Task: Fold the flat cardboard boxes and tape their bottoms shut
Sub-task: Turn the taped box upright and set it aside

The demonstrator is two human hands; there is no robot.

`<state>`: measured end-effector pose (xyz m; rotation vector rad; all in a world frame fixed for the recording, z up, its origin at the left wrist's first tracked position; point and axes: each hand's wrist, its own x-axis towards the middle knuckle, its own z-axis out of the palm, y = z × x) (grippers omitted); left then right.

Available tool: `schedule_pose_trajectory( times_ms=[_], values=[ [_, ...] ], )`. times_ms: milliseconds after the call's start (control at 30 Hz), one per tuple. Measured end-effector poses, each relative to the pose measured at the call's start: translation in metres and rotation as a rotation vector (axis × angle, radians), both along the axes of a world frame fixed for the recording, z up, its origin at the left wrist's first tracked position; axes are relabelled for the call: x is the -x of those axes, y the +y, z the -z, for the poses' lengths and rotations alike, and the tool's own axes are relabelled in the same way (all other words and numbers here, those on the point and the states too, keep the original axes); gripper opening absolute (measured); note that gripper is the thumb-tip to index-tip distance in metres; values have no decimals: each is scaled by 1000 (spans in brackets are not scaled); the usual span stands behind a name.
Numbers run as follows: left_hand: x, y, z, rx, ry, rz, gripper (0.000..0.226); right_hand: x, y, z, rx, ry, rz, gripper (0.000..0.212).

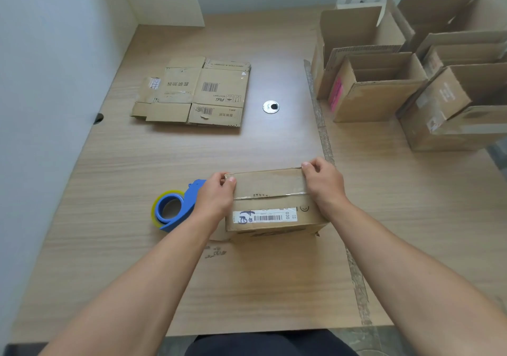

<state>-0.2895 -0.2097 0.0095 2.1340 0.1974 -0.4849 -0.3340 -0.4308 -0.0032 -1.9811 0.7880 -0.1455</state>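
Observation:
A small cardboard box (270,199) stands on the wooden table (247,278) in front of me, its white barcode label facing me. My left hand (216,197) grips the box's left top edge, thumb on top. My right hand (322,181) grips the right top edge with curled fingers. A blue tape dispenser (175,208) with a roll of clear tape lies just left of the box, partly hidden by my left wrist. A stack of flat cardboard boxes (196,93) lies further back on the left.
Several folded open boxes (384,81) stand in a group at the back right. A round metal cable port (271,107) sits mid-table. A wall runs along the left side. A worn tape strip (323,136) crosses the table.

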Motion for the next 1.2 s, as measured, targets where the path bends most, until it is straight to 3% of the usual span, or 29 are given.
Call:
schedule_pose_trajectory(
  times_ms=[133, 200, 267, 333, 400, 500, 700, 900, 1100, 1200],
  values=[
    [19, -5, 0, -80, -68, 116, 71, 8, 2, 0, -94, 17, 117, 31],
    [35, -5, 3, -83, -46, 171, 103, 11, 1, 1, -71, 47, 93, 32],
    [46, -2, 6, -62, -47, 174, 115, 12, 1, -2, 13, 31, 38, 43],
    [49, 1, 9, -52, -84, 161, 110, 16, 7, -7, 133, 13, -16, 56],
    [48, 2, 11, -51, -112, 140, 99, 26, 16, -9, 269, 118, -101, 76],
    [45, 1, 15, -45, -107, 94, 87, 48, 32, -3, 237, 230, -208, 102],
    [36, 16, 24, 37, -110, 33, 62, 57, 22, 4, 29, 25, -78, 68],
    [25, 32, 27, 419, 82, -42, 53, 60, 16, 13, -353, -151, 2, 50],
    [24, 40, 20, 557, 245, -121, 34, 58, 5, 12, -723, -166, 144, 46],
    [33, 36, 18, 533, 259, 14, 34, 66, -4, 8, -868, -58, 200, 43]
  ],
)
